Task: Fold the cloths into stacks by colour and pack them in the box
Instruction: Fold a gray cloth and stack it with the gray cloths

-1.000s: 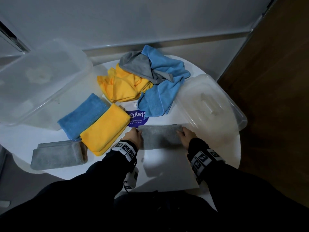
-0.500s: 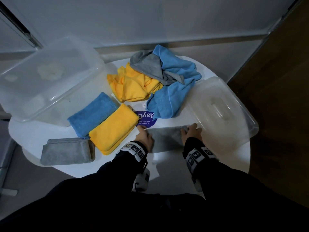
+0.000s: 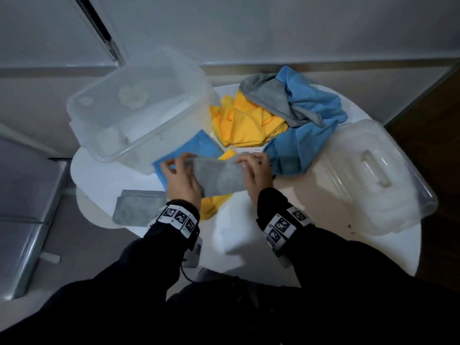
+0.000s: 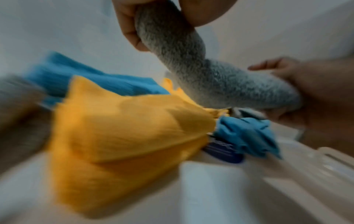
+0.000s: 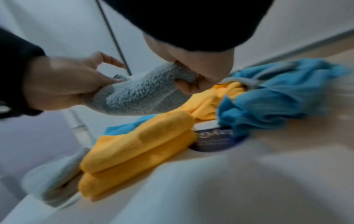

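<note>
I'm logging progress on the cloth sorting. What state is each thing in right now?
Grey cloth in hands: folded, lifted off the table.
Left hand: grips one end.
Right hand: grips the other end.
Grey cloth on the table: folded, flat.
Folded yellow cloth: folded, flat.
Folded blue cloth: folded, flat.
Heap of cloths: unfolded, crumpled.
Box: open, no cloths inside.
Lid: off, lying on the table.

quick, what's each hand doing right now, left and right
Left hand: grips the left end of the folded grey cloth, lifted off the table.
Right hand: grips the cloth's right end.
</note>
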Available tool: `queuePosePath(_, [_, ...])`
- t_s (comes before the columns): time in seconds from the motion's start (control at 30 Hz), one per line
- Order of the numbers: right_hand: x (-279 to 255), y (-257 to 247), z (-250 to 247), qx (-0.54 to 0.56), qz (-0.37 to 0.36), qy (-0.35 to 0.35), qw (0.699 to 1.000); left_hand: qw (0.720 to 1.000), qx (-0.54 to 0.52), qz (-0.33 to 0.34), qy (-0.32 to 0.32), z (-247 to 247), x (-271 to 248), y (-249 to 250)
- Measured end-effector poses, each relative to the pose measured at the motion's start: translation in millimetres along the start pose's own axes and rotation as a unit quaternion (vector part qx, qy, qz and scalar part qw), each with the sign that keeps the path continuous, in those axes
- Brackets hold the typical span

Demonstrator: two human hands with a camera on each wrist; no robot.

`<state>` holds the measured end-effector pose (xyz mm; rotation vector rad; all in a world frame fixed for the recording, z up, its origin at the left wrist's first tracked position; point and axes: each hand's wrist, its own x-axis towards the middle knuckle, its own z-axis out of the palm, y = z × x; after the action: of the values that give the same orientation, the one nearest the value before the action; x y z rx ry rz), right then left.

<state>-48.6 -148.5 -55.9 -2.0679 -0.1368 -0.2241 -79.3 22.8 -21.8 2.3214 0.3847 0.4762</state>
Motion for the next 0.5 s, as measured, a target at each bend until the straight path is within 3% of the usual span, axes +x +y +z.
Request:
queuePosePath(0.13, [-7, -39, 47, 0.023, -0.050, -0.122, 0.991, 0.993, 0.098, -0.049, -0.039, -54, 10, -60])
queuePosePath(0.2, [-13, -55, 68, 0.006, -0.055, -0.187, 0.981, 0.987, 0.117, -0.093, -0.059, -75, 14, -88])
queuePosePath(0.27, [-20, -67, 87, -0.003, -0.044, -0.241, 0.970, 0.978, 0.171, -0.097, -0.067, -89, 18, -113])
queuePosePath(0.5, [-42, -78, 136, -0.090, -0.008, -0.302, 0.949, 0.952, 0.231, -0.110, -0.166, -109, 34, -162])
